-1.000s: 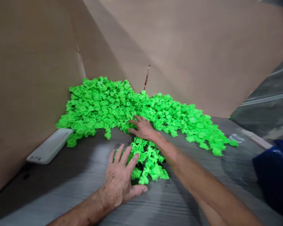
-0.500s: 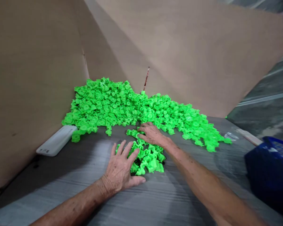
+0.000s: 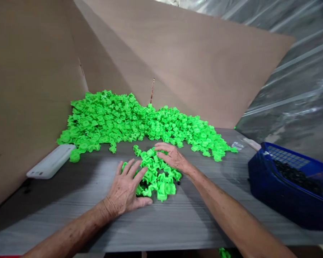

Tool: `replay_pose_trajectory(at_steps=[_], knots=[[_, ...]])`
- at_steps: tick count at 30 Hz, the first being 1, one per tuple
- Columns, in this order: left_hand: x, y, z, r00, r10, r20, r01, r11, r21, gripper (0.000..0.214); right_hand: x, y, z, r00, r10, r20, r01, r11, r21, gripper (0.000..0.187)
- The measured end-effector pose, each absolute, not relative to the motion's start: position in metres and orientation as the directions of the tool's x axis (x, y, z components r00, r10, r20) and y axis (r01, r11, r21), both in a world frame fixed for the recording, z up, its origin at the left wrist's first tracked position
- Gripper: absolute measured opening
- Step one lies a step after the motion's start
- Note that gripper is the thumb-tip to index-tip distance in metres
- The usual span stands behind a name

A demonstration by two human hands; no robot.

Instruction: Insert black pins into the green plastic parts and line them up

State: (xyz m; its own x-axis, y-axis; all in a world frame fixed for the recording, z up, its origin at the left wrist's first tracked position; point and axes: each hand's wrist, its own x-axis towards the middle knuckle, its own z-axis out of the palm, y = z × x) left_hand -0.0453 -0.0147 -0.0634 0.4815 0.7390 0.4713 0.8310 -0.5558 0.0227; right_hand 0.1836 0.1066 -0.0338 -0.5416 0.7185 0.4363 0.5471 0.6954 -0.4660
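A small cluster of bright green plastic pieces lies on the grey table between my two hands, with some black bits among them. My left hand rests at the cluster's left side, fingers spread and thumb out along its near edge. Over the far right part of the cluster, my right hand has its fingers extended to the left, thumb apart, and no piece is visibly gripped. Its fingertips are at the green pieces; whether they touch is hard to see. Behind both hands spreads a large heap of the same green pieces.
Wooden panels close off the back and left. A white rectangular device lies at left. On the right stands a blue basket holding black pieces. Clear plastic lies beyond the basket.
The view has swung right, bringing more of the basket and the table's front edge into sight. My right hand has drawn back from the large heap, and the small cluster's pieces have shifted.
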Motion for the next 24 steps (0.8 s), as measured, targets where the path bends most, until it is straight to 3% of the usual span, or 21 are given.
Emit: replay_pose_trajectory(at_steps=[4,9,18,24], knots=[[-0.044,-0.021,-0.063,0.407,0.776,0.481,0.871,-0.488,0.05,0.089,0.195,0.102,-0.04,-0.453,0.811,0.371,0.742,0.574,-0.348,0.031],[-0.044,-0.023,-0.063,0.33,0.838,0.435,0.907,-0.409,0.1,0.092,0.191,0.092,-0.046,-0.499,0.816,0.294,0.744,0.576,-0.337,0.033],[-0.025,-0.044,-0.059,0.451,0.672,0.587,0.829,-0.559,0.001,0.072,0.176,0.072,-0.037,-0.387,0.789,0.477,0.755,0.569,-0.327,0.021],[-0.02,-0.04,-0.065,0.529,0.58,0.619,0.792,-0.599,-0.115,0.06,0.204,0.044,-0.012,-0.378,0.695,0.611,0.79,0.587,-0.179,0.017]])
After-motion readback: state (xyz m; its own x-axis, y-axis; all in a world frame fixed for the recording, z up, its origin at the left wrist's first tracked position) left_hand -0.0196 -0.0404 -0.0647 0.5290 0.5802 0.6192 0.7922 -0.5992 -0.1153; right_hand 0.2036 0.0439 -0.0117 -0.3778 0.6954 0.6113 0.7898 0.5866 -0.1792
